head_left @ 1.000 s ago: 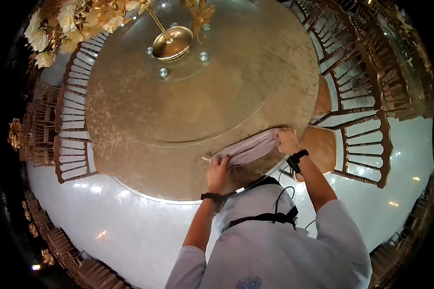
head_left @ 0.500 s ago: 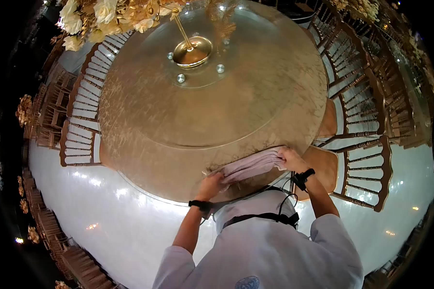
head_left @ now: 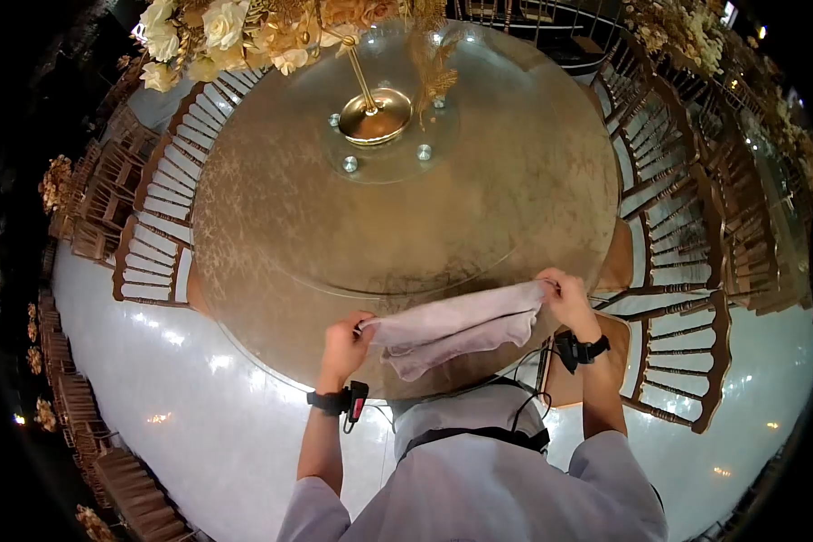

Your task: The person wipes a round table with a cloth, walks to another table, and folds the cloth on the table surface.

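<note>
A folded, pale pinkish cloth (head_left: 456,323) is stretched between my two hands over the near edge of the round table (head_left: 271,208). My left hand (head_left: 345,345) is closed on the cloth's left end, with fingers pinching its upper corner. At the other end, my right hand (head_left: 569,300) grips the upper right corner. The cloth's lower layers hang loosely toward me. Both wrists carry black strapped devices.
A glass turntable (head_left: 370,294) lies on the table. On it stands a gold stand (head_left: 376,117) holding cream and gold flowers (head_left: 221,27), with metal knobs around its base. Wooden chairs line the left and right sides, one chair (head_left: 677,361) close by my right arm.
My hands have moved apart, the left one outward and up, pulling the cloth from a bunched strip into a wider, flatter spread. The view has shifted slightly.
</note>
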`<action>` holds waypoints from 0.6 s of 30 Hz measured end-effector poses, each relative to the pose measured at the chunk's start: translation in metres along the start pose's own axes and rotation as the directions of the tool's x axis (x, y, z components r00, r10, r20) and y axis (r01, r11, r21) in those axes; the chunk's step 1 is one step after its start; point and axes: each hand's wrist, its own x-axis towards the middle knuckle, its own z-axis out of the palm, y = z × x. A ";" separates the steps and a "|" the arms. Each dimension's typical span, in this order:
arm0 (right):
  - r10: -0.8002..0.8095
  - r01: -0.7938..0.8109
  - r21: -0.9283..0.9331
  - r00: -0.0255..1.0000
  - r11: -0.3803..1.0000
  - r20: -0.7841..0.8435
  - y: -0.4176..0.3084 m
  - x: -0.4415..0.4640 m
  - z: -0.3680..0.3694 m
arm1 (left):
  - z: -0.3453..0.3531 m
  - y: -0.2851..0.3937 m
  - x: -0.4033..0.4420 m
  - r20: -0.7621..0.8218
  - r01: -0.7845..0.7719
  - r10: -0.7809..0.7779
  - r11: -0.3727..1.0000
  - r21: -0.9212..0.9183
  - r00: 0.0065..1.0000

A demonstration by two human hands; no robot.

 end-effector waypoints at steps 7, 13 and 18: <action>-0.134 0.131 -0.037 0.984 0.991 -0.114 -0.068 -0.002 -0.043 | -0.061 0.054 -0.003 -0.127 -0.048 0.039 0.997 -0.063 0.991; -0.298 0.291 -0.069 0.941 0.954 -0.157 -0.091 -0.001 -0.058 | -0.095 0.076 -0.009 -0.136 -0.104 0.094 0.992 -0.068 0.986; -0.336 0.332 -0.059 0.940 0.941 -0.057 -0.119 -0.003 -0.076 | -0.120 0.090 -0.013 -0.144 -0.114 0.108 0.993 -0.035 0.984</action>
